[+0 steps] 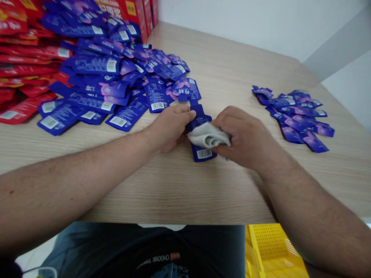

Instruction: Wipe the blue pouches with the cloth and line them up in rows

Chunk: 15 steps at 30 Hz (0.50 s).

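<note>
A blue pouch [203, 152] with a white barcode label lies in the middle of the wooden table [179, 185]. My left hand [169, 127] pinches the pouch's left edge near its top. My right hand [246, 137] is closed on a crumpled white cloth [207, 137] and presses it onto the pouch's face. A large heap of the same blue pouches [116, 73] spreads out just beyond my left hand. A smaller heap of blue pouches [295, 116] lies to the right of my right hand.
Red pouches [23, 65] are piled at the far left, with red boxes [136, 11] behind the blue heap. A white wall runs along the table's far edge. A yellow perforated crate [272, 251] stands below the table's near edge at the right.
</note>
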Each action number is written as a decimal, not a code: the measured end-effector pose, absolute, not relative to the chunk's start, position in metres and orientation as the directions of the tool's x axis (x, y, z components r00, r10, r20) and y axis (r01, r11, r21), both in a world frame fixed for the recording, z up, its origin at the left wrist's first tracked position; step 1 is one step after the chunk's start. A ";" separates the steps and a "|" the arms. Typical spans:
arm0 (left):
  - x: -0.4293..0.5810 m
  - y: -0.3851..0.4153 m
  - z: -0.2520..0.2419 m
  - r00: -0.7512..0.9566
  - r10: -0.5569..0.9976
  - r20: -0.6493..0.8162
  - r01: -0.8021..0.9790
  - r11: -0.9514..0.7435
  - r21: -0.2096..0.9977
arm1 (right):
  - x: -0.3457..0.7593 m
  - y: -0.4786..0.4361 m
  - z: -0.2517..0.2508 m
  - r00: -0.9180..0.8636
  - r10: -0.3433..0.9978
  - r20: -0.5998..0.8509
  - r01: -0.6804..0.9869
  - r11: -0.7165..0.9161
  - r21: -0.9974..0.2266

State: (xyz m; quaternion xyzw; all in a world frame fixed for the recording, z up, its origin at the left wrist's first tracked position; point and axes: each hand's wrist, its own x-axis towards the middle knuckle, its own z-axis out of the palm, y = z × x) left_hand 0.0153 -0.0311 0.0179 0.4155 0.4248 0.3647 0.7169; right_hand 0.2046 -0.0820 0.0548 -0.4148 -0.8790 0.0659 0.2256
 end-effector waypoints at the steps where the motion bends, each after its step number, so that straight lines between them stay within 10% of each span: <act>1: 0.015 -0.032 0.018 0.395 0.869 -0.297 -0.161 0.384 0.909 | 0.207 -0.079 0.054 -0.467 0.782 0.413 0.756 0.595 -0.272; 4: 0.016 -0.033 0.018 0.437 0.846 -0.304 -0.126 0.392 0.911 | 0.207 -0.074 0.050 -0.354 0.802 0.480 0.817 0.515 -0.258; 10: 0.017 -0.033 0.020 0.344 0.895 -0.285 -0.195 0.365 0.910 | 0.199 -0.087 0.049 -0.712 0.653 0.258 0.546 0.747 -0.380; 15: 0.016 -0.032 0.019 0.406 0.870 -0.282 -0.129 0.359 0.924 | 0.206 -0.078 0.048 -0.474 0.762 0.442 0.745 0.614 -0.259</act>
